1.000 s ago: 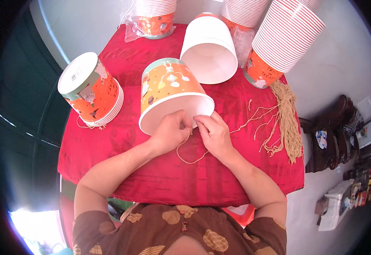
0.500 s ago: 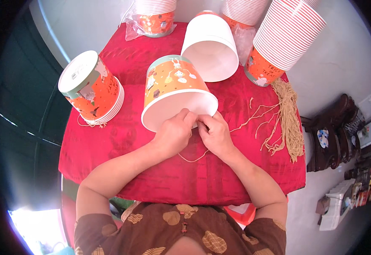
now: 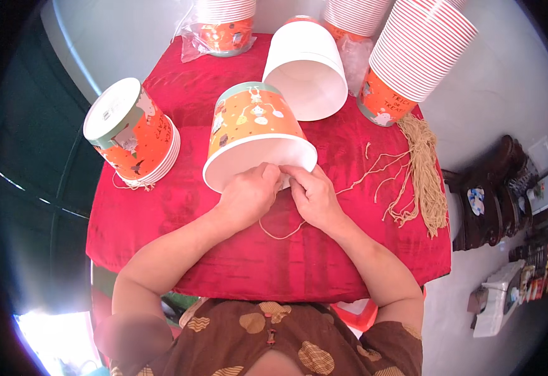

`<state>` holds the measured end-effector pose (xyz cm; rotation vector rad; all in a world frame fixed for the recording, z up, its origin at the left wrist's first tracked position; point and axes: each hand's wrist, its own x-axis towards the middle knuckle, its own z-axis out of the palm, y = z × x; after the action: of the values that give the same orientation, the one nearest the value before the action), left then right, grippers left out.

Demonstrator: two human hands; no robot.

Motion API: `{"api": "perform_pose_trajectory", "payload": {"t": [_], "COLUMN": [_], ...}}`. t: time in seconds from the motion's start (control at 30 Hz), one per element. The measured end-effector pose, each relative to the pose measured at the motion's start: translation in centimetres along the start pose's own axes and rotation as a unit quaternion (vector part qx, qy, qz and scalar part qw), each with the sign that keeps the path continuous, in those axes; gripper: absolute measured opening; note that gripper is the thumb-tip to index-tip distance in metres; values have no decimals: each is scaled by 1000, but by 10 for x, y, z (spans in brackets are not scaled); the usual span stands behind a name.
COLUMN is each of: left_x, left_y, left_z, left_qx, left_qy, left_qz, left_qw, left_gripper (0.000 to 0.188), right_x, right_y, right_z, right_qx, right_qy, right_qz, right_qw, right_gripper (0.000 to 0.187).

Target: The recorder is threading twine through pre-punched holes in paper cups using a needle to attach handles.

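A paper bucket (image 3: 258, 119) with an orange printed side and green band lies tipped in front of me, its white mouth facing me. At the near rim, my left hand (image 3: 250, 195) has its fingers closed on the edge. My right hand (image 3: 315, 195) pinches beside it, its fingertips meeting the left ones. A thin tan string (image 3: 280, 238) hangs in a loop below both hands, one part passing by the right hand. Its end between the fingertips is too small and hidden to make out.
A plain white bucket (image 3: 305, 88) lies behind. To the left stands an upturned orange bucket stack (image 3: 137, 135) with string at its rim. Tall bucket stacks (image 3: 421, 50) line the back. A tan string bundle (image 3: 426, 182) hangs over the right side of the red tablecloth (image 3: 161, 232).
Both hands stay at the near rim; the fingers have shifted slightly, the left fingers now reaching further over the rim. The whole view has moved slightly; the buckets otherwise look the same.
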<state>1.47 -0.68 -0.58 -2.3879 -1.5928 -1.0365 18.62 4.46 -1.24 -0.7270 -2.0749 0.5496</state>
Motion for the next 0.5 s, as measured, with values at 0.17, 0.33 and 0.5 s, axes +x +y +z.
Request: {"api": "perform_pose_trajectory", "payload": {"t": [0.17, 0.33, 0.5], "left_x": [-2, 0, -1], "left_y": [1, 4, 4], "left_z": [-5, -9, -13], "left_qx": [-12, -25, -60], "left_qy": [-12, -14, -29], "left_qz": [-10, -11, -51], "left_qw": [1000, 1000, 996], "left_gripper": [17, 15, 15], "right_x": [0, 0, 0], "right_y": [1, -4, -7], "right_z": [-5, -9, -9], "right_qx": [33, 47, 56], "right_qy": [-46, -45, -49], "right_qz": [9, 20, 32], "right_qw": [998, 998, 997], "right_gripper": [22, 10, 7]}}
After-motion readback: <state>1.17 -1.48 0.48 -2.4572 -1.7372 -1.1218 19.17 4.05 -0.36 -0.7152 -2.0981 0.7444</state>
